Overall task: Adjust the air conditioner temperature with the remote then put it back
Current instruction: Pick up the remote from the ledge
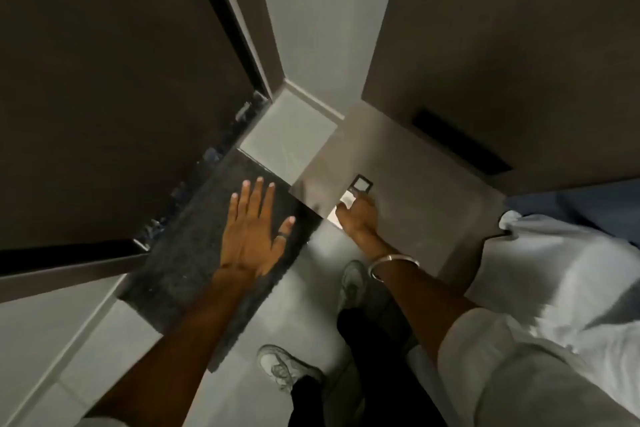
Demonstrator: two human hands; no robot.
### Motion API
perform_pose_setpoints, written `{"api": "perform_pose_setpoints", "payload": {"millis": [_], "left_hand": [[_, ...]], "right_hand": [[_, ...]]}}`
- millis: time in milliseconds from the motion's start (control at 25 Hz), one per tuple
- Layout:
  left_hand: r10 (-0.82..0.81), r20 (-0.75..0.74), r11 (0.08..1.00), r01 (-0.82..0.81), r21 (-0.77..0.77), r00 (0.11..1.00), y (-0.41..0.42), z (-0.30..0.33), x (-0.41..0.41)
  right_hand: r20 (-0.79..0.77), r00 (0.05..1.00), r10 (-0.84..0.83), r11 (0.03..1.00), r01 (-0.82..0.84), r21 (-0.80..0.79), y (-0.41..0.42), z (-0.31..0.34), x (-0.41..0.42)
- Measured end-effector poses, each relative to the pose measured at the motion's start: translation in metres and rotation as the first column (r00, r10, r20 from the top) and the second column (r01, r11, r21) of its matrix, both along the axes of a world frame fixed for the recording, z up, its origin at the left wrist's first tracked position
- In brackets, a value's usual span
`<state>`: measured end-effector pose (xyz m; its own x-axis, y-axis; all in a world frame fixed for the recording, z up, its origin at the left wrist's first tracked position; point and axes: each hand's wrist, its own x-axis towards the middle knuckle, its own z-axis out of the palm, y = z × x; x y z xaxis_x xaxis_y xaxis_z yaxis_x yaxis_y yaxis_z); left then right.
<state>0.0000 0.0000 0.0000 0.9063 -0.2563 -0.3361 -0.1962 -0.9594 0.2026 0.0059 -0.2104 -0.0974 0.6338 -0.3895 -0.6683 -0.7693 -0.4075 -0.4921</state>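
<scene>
Just right of the frame's centre, the right hand (358,215) curls its fingers over the white remote (348,206), which lies on the grey bedside surface (433,184) close to that surface's near-left edge, its dark screen end (362,183) pointing toward the top of the frame. Whether the fingers are closing to lift it or loosening to leave it cannot be told. The left hand (252,232) hovers left of centre, palm down, fingers spread, holding nothing, above the dark mat (194,246) on the pale floor. To do this step well, I judge the remote should sit flat and further in from the edge; as it lies, a brush of the sleeve could tip it off.
</scene>
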Motion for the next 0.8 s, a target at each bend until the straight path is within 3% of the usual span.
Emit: {"api": "perform_pose_setpoints", "payload": {"millis": [160,320,440,600,720,800], "left_hand": [[-0.050,-0.067,0.998,0.054,0.045,0.996,-0.026,-0.121,0.028],[-0.088,-0.080,0.996,0.089,0.013,0.993,-0.023,-0.170,0.004],[0.004,-0.101,1.000,-0.004,-0.006,0.995,-0.007,-0.146,-0.001],[0.110,0.066,0.994,-0.109,-0.020,0.992,0.029,-0.050,0.023],[0.220,0.265,0.975,-0.220,-0.030,0.939,0.071,0.064,0.046],[0.254,0.432,0.966,-0.250,-0.068,0.865,0.102,0.149,0.063]], "right_hand": [[-0.190,0.917,-0.350,0.937,0.339,-0.086,-0.003,-0.111,0.036],[-0.212,0.903,-0.374,0.918,0.328,-0.222,0.009,-0.155,0.042],[-0.242,0.890,-0.386,0.923,0.372,-0.101,0.009,-0.144,0.043],[-0.194,0.922,-0.336,0.826,0.387,0.410,0.035,-0.045,0.067],[0.023,0.986,-0.163,0.754,0.109,0.648,0.085,0.091,0.110],[0.249,0.964,-0.092,0.680,-0.122,0.723,0.121,0.193,0.136]]}}
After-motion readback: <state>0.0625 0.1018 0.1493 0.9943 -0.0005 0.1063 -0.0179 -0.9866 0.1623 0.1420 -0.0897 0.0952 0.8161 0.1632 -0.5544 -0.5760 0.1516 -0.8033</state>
